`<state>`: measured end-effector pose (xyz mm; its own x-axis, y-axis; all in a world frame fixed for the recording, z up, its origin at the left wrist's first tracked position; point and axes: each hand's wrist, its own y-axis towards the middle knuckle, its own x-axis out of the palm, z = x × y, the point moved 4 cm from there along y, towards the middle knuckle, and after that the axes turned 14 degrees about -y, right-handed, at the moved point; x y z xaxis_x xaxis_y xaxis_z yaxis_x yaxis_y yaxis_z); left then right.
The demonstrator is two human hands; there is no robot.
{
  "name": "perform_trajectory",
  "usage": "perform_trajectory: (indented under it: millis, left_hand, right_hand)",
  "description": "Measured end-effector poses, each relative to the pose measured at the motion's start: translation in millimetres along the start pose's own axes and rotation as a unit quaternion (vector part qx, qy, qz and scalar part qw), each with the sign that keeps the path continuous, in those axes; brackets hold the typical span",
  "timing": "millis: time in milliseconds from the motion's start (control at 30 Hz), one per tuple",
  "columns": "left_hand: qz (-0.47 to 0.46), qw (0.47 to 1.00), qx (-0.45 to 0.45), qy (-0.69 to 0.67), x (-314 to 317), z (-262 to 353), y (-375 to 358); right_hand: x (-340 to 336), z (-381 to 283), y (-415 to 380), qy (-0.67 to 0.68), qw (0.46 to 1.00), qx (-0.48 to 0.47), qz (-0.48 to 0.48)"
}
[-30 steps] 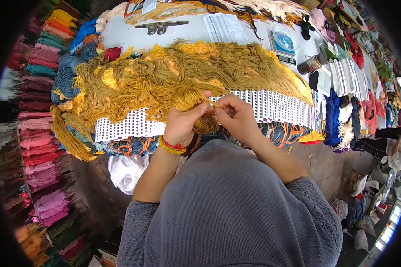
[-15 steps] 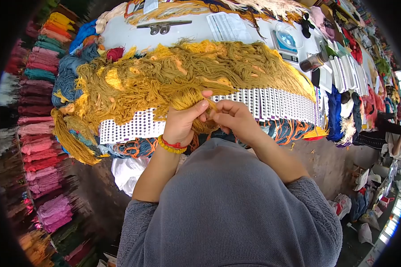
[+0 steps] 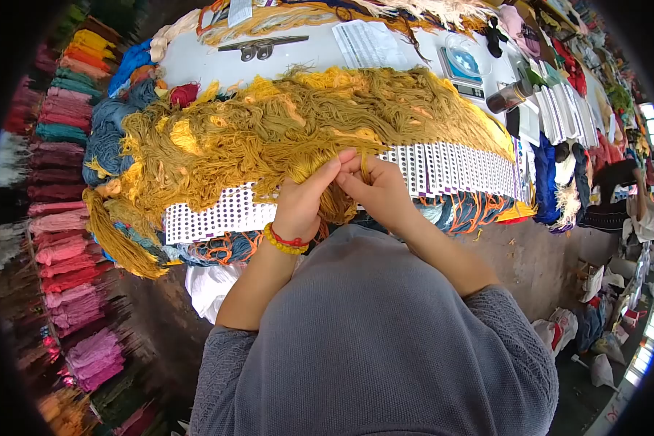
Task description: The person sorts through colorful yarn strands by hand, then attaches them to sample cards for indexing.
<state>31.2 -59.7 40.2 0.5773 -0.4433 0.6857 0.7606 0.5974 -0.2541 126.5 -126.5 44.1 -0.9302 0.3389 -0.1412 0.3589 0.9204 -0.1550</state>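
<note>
My left hand [image 3: 305, 200] is closed round a hank of mustard-yellow yarn [image 3: 310, 161], whose loose end hangs below the fingers. My right hand [image 3: 380, 190] meets it at the fingertips, pinching strands of the same yarn; a thin loop shows over its fingers. Just beyond both hands lies a thick heap of olive and gold yarn [image 3: 269, 116] with orange and yellow patches. White cards with rows of dark holes [image 3: 218, 216] stick out from under the heap's near edge, on either side of my hands.
Past the heap, the pale table [image 3: 196, 62] holds a black metal clip [image 3: 263, 48], printed paper [image 3: 368, 43], a blue scale [image 3: 463, 70] and a dark jar [image 3: 510, 96]. Coloured yarn bundles [image 3: 73, 232] line a rack at left. A white plastic bag [image 3: 209, 289] lies below the table.
Both hands have shifted slightly right, and the right hand has drawn in closer to the left fingertips. A strand loop now stands up over the right fingers. The view has tilted a little.
</note>
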Motion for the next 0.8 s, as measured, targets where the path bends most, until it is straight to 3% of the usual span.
perform_trajectory:
  millis: [100,200,267,467,667,800]
  left_hand:
    - [0.015,0.999,0.03,0.023,-6.9,2.5,2.3]
    - [0.036,0.997,0.016,-0.066,-4.3,9.6,1.3]
    - [0.037,0.997,0.022,-0.056,-4.3,10.7,1.7]
    - [0.041,0.997,0.006,-0.058,-7.8,9.0,2.5]
    - [0.046,0.997,0.023,-0.062,-4.8,10.2,3.1]
    - [0.044,0.997,0.008,-0.063,2.5,13.7,0.3]
  right_hand:
    - [0.2,7.1,1.4,-0.042,0.999,0.004,0.004]
    - [-0.7,7.0,0.3,0.001,1.0,0.023,0.002]
    - [-0.5,3.0,-1.0,0.068,0.996,0.065,-0.007]
    - [0.8,2.2,0.9,0.087,0.996,0.014,0.014]
    - [-1.6,0.5,0.4,0.108,0.993,0.046,0.015]
    - [0.4,17.6,3.4,0.022,0.999,0.021,0.014]
